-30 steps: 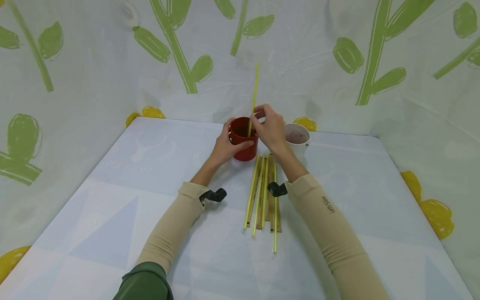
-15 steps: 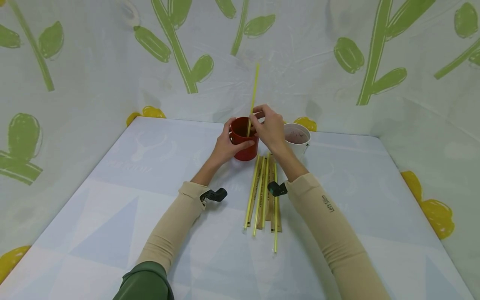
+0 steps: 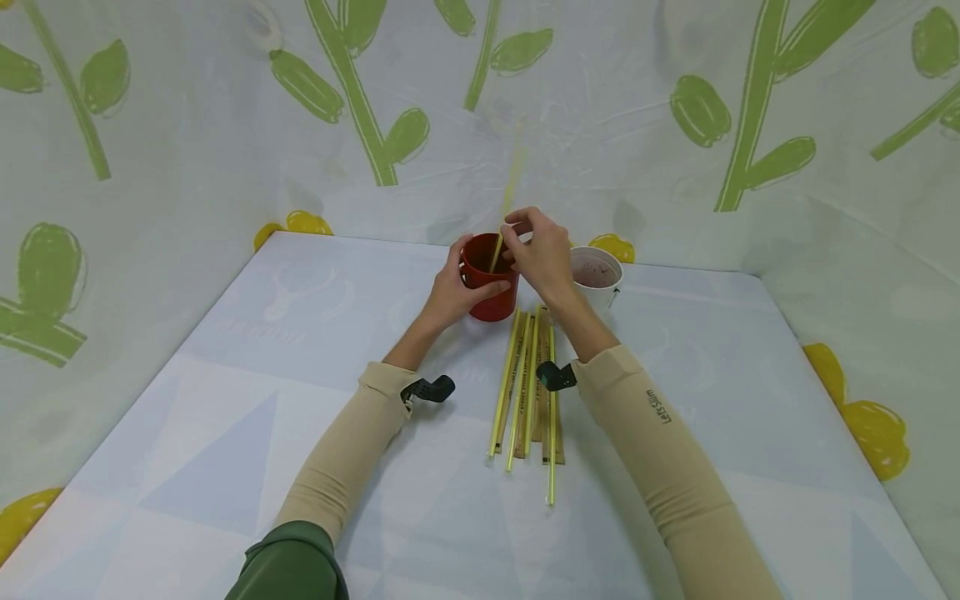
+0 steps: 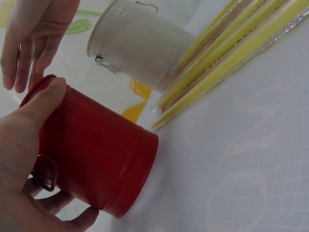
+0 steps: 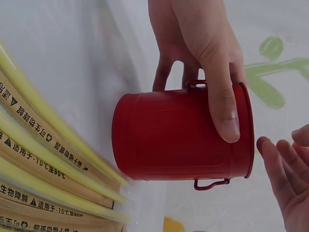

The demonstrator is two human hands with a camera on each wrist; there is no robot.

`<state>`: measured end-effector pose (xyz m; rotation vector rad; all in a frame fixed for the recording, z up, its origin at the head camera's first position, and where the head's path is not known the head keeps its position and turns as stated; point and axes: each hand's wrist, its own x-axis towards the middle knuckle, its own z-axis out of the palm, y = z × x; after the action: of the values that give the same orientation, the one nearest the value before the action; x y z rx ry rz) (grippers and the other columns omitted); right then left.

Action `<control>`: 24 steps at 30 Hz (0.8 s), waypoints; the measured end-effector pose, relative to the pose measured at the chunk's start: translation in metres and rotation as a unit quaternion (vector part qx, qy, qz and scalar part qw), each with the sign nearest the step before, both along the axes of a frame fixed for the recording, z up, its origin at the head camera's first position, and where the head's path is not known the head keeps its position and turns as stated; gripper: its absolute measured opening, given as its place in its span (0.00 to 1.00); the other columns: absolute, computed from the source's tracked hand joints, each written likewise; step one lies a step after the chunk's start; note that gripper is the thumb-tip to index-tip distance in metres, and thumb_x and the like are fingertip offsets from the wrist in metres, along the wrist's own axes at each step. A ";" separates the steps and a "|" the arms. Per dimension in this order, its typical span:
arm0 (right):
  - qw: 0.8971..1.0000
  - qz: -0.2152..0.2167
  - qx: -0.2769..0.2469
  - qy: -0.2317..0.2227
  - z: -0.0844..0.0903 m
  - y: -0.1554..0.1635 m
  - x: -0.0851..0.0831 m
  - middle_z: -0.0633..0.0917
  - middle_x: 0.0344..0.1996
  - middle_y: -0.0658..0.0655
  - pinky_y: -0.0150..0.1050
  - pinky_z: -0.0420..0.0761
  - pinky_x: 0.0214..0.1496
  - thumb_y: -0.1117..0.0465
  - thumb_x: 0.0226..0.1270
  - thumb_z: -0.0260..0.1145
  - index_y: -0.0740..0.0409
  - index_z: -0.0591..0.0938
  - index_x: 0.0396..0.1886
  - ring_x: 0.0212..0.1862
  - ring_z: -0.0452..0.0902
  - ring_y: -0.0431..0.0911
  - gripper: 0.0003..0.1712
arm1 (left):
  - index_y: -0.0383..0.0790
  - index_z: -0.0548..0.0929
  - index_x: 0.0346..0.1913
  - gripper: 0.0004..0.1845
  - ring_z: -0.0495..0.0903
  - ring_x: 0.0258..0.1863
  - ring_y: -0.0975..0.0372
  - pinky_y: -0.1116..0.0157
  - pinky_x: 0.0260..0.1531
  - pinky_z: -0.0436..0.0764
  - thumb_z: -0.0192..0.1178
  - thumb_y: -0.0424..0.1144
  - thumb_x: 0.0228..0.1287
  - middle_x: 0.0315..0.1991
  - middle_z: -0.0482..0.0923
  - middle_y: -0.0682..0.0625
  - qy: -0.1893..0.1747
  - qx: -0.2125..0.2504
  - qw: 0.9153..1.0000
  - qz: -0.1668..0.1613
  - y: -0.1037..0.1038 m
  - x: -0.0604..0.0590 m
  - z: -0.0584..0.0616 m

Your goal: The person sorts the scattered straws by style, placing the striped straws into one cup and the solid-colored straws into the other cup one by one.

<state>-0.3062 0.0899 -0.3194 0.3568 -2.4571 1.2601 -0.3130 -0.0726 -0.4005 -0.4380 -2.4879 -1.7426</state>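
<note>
My left hand [image 3: 450,296] grips a small red metal bucket [image 3: 492,308] from its left side, the thumb lying across the front near the rim. In the left wrist view the bucket's wall and a small wire handle [image 4: 47,174] show. A thin yellow straw [image 3: 497,250] is pinched in the fingers of my right hand [image 3: 543,257], over the bucket's right rim. Its lower end is inside the bucket, and its blurred upper part sticks up above the hand. The bucket's bottom inside is hidden. Neither wrist view shows the pinched straw.
Several yellow straws [image 3: 500,392] in clear wrapping lie with printed brown paper strips [image 3: 545,450] in front of the bucket. A white bucket [image 3: 597,293] stands behind my right wrist. Patterned sheeting [image 3: 600,150] rises along the table's back edge.
The straw has tilted, its upper end swinging slightly right and its lower end left inside the bucket; it is now blurred. Both hands stay nearly in place, and the left still holds the bucket.
</note>
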 end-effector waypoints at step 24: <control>0.994 0.065 -0.087 0.028 0.008 0.011 0.033 0.87 0.39 0.59 0.49 0.87 0.33 0.55 0.70 0.63 0.57 0.80 0.51 0.31 0.86 0.54 0.14 | 0.61 0.49 0.75 0.52 0.66 0.69 0.59 0.56 0.65 0.75 0.72 0.55 0.54 0.71 0.64 0.55 -0.011 -0.002 1.000 0.004 0.000 -0.002 -0.002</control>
<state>-0.2732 0.1012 -0.3113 0.5044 -2.2895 1.4841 -0.3148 -0.0726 -0.4027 -0.4099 -2.5041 -1.7504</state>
